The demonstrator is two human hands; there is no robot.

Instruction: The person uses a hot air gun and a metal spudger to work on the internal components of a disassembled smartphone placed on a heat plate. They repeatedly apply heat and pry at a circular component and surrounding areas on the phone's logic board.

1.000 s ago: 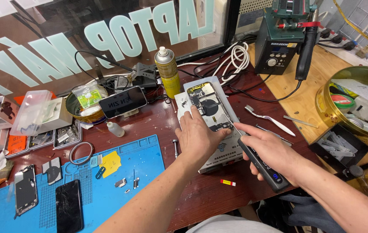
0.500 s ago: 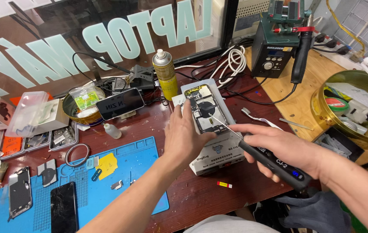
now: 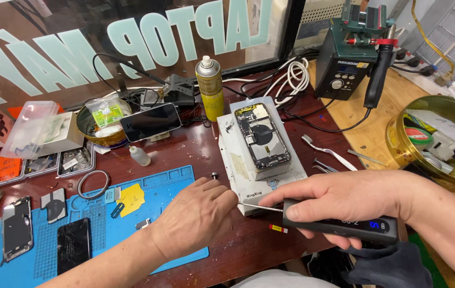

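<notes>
The fingers of the left hand [image 3: 195, 216] pinch the thin metal tip [image 3: 259, 207] of the electric screwdriver [image 3: 339, 224] in the lower middle of the frame; they are closed narrow around it, though whether they hold a tiny screw there is too small to tell; the right hand [image 3: 344, 200] wraps tight around the black body of the tool, thumb on top, with a small blue light showing on its side. Just above the tip sits the open phone [image 3: 263, 136], back up with its insides showing, lying on a grey heating block [image 3: 238, 165] in the middle of the frame; a yellow spray can [image 3: 209, 88] stands behind it. To do this well, I think the tip should be kept level and still, and the pinch should stay gentle so nothing small drops onto the dark red tabletop [image 3: 185, 154]. To the lower left lies a blue work mat [image 3: 174, 181] with two more phones on it; at the upper right stands a dark green soldering station [image 3: 344, 58].
</notes>
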